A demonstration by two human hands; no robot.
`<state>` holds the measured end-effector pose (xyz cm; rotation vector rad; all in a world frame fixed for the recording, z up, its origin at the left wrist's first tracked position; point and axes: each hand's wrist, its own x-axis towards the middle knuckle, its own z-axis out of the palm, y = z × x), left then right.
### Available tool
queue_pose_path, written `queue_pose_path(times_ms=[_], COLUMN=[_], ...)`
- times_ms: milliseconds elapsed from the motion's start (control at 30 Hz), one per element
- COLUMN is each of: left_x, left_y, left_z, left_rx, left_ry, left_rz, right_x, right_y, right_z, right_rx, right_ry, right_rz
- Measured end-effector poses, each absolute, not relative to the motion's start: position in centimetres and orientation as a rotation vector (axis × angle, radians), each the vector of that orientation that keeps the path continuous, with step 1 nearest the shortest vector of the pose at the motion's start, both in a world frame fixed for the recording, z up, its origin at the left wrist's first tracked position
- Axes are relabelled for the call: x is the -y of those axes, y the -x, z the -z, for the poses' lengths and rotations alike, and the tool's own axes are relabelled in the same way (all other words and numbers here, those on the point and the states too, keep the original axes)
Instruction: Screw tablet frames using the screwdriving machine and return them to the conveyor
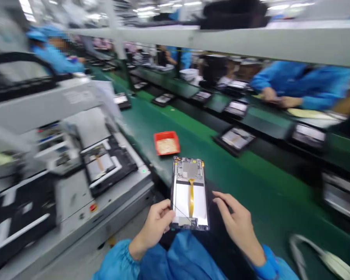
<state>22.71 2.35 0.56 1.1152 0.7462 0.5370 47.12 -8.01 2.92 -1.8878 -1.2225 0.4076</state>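
Got the left hand (154, 227) pinching the edge of a thin black-framed open tablet housing (189, 194) over the green conveyor belt (259, 186), right hand (239, 223) open just beside it. Looks light but fragile, so hold the frame, not the amber ribbon cable (191, 198).

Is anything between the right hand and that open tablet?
Nothing visible: the fingertips of the right hand sit just off the right edge of the open tablet housing with its white panel and yellow flex cable. A thin black wire crosses the panel, but on the left hand's side.
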Motion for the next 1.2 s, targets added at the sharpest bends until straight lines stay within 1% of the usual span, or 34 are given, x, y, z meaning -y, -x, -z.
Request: queue_pose_path(times_ms=[67,133,233,300,433,567,700,867,1000,1200], left_x=[-3.3,-3.5,-2.6,-1.5,0.3,0.6,-0.5,-3.6,-8.9,-18.3], left_y=[-18.5,-14.1,-8.0,-4.6,0.2,2.1,2.3,2.2,2.0,0.7], left_z=[-0.9,-1.2,-0.9,-0.4,0.7,1.9,2.8,2.4,1.7,1.6], left_rx=[-0.870,-1.023,-1.284,-1.457,-1.700,-1.761,-1.749,-1.629,-1.501,-1.390], left_ry=[-1.162,-1.189,-1.176,-1.126,-0.976,-0.790,-0.622,-0.562,-0.658,-0.776], left_rz=[-0.695,-0.840,-1.010,-1.086,-1.177,-1.252,-1.368,-1.456,-1.471,-1.407], right_x=[0.9,-6.6,-16.8,-22.4,-29.9,-33.0,-33.7,-35.5,-37.6,-37.8], right_y=[-45.5,-41.6,-32.7,-26.0,-14.6,-8.6,-7.0,-9.4,-14.8,-21.1], right_z=[-3.2,-3.4,-3.2,-2.7,-1.1,0.6,0.9,-1.6,-3.4,-3.9], right_rx=[1.448,1.656,1.937,2.113,2.212,2.212,2.160,2.005,1.825,1.552], right_ry=[1.740,1.561,1.363,1.362,1.375,1.441,1.486,1.513,1.457,1.311], right_rz=[-0.377,-0.414,-0.460,-0.414,-0.373,-0.346,-0.367,-0.515,-0.703,-0.956])
